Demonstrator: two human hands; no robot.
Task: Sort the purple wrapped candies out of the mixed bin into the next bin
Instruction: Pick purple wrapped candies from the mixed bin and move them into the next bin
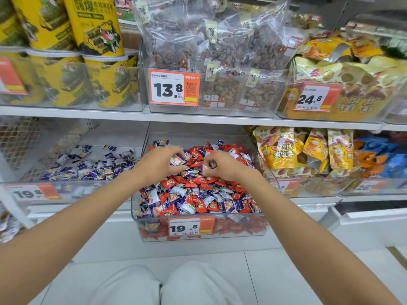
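- Now, both hands are down over the back half of the mixed bin (237, 215), working through a heap where purple candies (187, 206) lie tangled among red candies (200, 204).
- Left hand (159, 161): thumb and forefingers are closed to a narrow pinch on a purple-and-white wrapped candy (176, 160), held just above the pile.
- Right hand (223, 166): the fingers are curled in tight, nipping what looks like another purple wrapper (204, 167) at the fingertips. Whether more is tucked in the palm, I cannot tell.
- The next bin (72, 190) sits just to the left, already carrying a loose layer of sorted purple candies (92, 170).
- To do this well, I'd say take each piece by its wrapper end, so no red neighbour rides along.
- Check the colour before letting go, because the wrappers are glossy and overlap.
- Carry the left hand's catch across the dividing walls and drop it well inside, not on the rim.
- Plenty of purple shows at the front of the heap, so the job looks far from finished.
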